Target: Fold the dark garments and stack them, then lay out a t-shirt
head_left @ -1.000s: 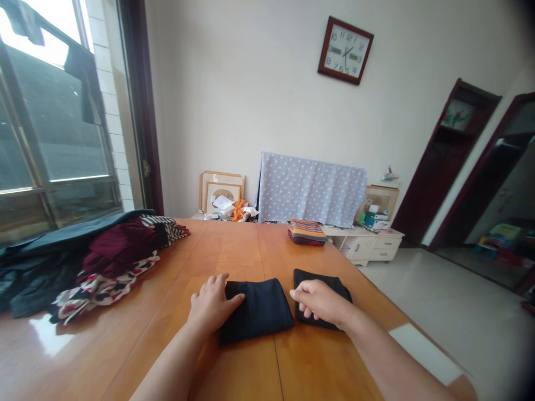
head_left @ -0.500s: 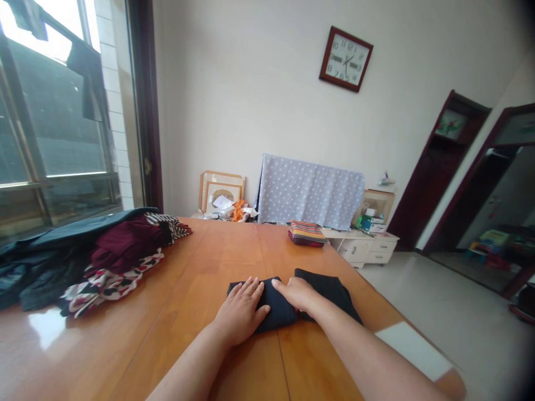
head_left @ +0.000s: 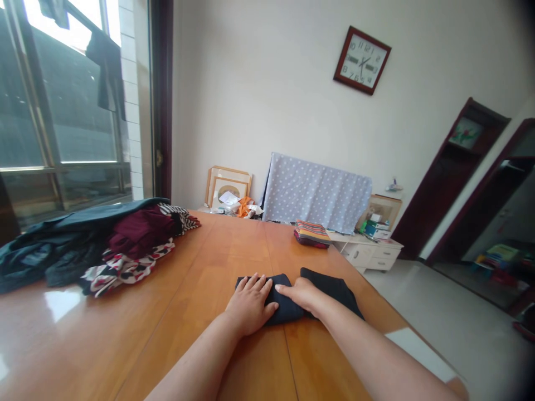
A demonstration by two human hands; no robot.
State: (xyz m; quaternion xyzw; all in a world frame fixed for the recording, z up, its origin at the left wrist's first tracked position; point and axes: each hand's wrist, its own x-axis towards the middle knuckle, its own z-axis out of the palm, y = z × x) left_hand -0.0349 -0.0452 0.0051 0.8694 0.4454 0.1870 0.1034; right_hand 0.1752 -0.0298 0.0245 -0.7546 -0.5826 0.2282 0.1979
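My left hand [head_left: 249, 301] lies flat with fingers spread on a small folded dark cloth [head_left: 285, 309] on the wooden table [head_left: 175, 312]. My right hand [head_left: 298, 293] rests on the same cloth's right part, fingers stretched out and pressed down. A second folded dark cloth [head_left: 334, 289] lies just to the right, partly under my right forearm. Both hands hold nothing and press the cloth flat.
A heap of clothes [head_left: 104, 245] in dark, maroon, striped and patterned fabric sits at the table's left. A folded striped cloth [head_left: 311, 233] lies at the far edge. Beyond are a dotted cover [head_left: 317, 192], picture frames [head_left: 228, 186] and a white cabinet [head_left: 371, 253].
My left hand slid right onto the top of the dark cloth, and my right hand moved left from the second cloth onto it. The view shifted slightly left.
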